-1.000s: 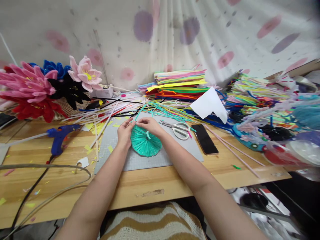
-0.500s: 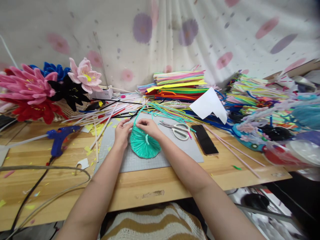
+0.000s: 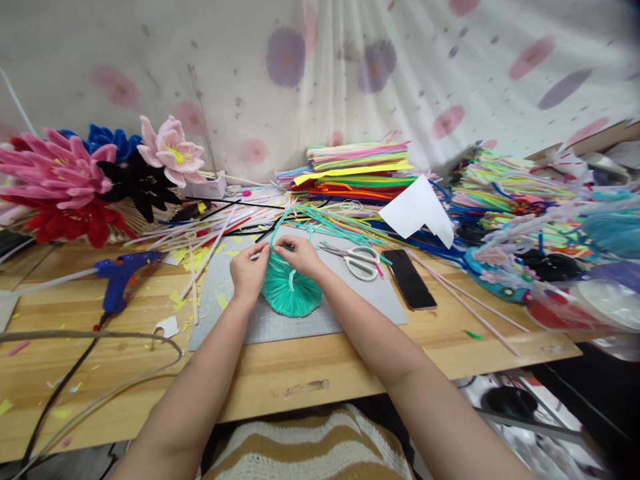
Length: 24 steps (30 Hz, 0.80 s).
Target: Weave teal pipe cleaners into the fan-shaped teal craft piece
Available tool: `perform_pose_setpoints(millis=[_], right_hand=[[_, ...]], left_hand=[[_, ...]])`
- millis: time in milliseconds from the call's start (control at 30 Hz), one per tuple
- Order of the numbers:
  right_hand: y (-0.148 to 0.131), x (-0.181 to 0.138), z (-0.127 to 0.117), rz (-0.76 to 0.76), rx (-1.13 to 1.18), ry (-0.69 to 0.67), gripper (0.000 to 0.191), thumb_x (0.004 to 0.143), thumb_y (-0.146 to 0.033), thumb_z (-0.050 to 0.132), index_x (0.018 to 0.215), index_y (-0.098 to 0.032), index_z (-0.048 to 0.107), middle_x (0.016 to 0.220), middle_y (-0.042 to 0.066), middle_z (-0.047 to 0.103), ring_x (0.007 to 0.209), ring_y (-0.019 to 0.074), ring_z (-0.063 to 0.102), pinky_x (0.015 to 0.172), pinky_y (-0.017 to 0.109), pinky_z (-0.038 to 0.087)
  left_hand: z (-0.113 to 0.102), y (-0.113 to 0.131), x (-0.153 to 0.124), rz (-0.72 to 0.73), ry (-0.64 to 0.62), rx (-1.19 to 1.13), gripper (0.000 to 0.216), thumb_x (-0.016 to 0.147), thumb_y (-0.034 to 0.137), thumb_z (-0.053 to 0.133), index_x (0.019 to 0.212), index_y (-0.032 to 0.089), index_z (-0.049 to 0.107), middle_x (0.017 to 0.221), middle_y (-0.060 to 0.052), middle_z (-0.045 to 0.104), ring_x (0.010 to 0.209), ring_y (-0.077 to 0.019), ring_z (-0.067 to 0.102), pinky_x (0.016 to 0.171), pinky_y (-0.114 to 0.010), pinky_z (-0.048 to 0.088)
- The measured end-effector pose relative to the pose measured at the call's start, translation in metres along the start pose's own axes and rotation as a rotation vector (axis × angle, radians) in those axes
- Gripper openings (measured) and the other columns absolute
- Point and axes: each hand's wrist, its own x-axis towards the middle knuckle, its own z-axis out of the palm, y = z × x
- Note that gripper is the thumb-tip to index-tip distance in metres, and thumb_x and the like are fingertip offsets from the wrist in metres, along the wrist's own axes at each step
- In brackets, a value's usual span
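Centre of the frame, on the grey cutting mat (image 3: 350, 303): both hands pinch the top of the teal fan-shaped pipe-cleaner piece (image 3: 293, 292), left hand (image 3: 249, 272) and right hand (image 3: 301, 257) closed on it. Loosen that pinch and the bundled strands could splay; the white-handled scissors (image 3: 357, 259) lie just beside the right wrist.

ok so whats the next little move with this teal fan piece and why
Probably pinch and twist the top tighter: both the left hand and right hand meet at the gathered top of the teal fan piece, where loose teal stems stick out.
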Motion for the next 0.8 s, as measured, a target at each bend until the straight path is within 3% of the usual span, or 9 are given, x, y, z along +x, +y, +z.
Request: perform_pose_setpoints(millis=[200, 333, 433, 533, 667, 800], right_hand=[[-0.003, 0.002, -0.004, -0.043, 0.004, -0.051, 0.011, 0.074, -0.021, 0.054, 0.072, -0.016, 0.064, 0.076, 0.002, 0.064, 0.076, 0.0126, 0.056, 0.073, 0.023, 0.039], [0.0, 0.002, -0.001, 0.028, -0.032, -0.007, 0.012, 0.073, -0.027, 0.058, 0.071, -0.018, 0.065, 0.075, 0.001, 0.065, 0.074, 0.0134, 0.057, 0.072, 0.025, 0.04], [0.003, 0.001, 0.004, 0.066, -0.023, 0.046, 0.014, 0.072, -0.03, 0.059, 0.073, -0.018, 0.066, 0.074, 0.001, 0.066, 0.073, 0.014, 0.058, 0.072, 0.026, 0.041], [0.004, 0.0, 0.006, 0.056, 0.05, 0.032, 0.014, 0.072, -0.028, 0.058, 0.074, -0.017, 0.067, 0.076, 0.001, 0.066, 0.074, 0.0134, 0.058, 0.074, 0.025, 0.042], [0.004, 0.0, 0.007, 0.074, 0.051, 0.024, 0.015, 0.071, -0.028, 0.058, 0.074, -0.016, 0.067, 0.074, 0.0, 0.066, 0.073, 0.0128, 0.058, 0.072, 0.024, 0.042], [0.004, -0.003, 0.009, 0.051, -0.05, 0.03, 0.015, 0.073, -0.025, 0.055, 0.075, -0.016, 0.066, 0.072, -0.001, 0.066, 0.072, 0.0122, 0.058, 0.07, 0.022, 0.041]], left_hand=[[0.003, -0.008, 0.006, -0.264, -0.129, -0.266, 0.028, 0.049, 0.026, 0.077, 0.073, 0.015, 0.07, 0.064, -0.002, 0.066, 0.057, -0.0119, 0.056, 0.057, -0.024, 0.043], [0.005, -0.009, 0.008, -0.436, -0.164, -0.425, 0.032, 0.042, 0.026, 0.08, 0.069, 0.015, 0.066, 0.059, 0.0, 0.063, 0.049, -0.0092, 0.053, 0.049, -0.021, 0.04], [0.006, -0.009, 0.007, -0.497, -0.159, -0.492, 0.029, 0.045, 0.024, 0.079, 0.066, 0.015, 0.063, 0.057, 0.0, 0.061, 0.048, -0.0089, 0.052, 0.049, -0.021, 0.04], [0.006, -0.008, 0.006, -0.547, -0.248, -0.543, 0.024, 0.051, 0.024, 0.077, 0.066, 0.014, 0.061, 0.057, 0.0, 0.06, 0.049, -0.0093, 0.053, 0.052, -0.022, 0.042], [0.007, -0.006, 0.004, -0.511, -0.341, -0.551, 0.029, 0.051, 0.029, 0.077, 0.069, 0.014, 0.06, 0.06, 0.0, 0.06, 0.052, -0.0095, 0.053, 0.054, -0.022, 0.041], [0.011, -0.006, 0.002, -0.339, -0.242, -0.431, 0.032, 0.045, 0.028, 0.078, 0.064, 0.014, 0.057, 0.058, 0.004, 0.057, 0.053, -0.0077, 0.05, 0.055, -0.02, 0.038]])
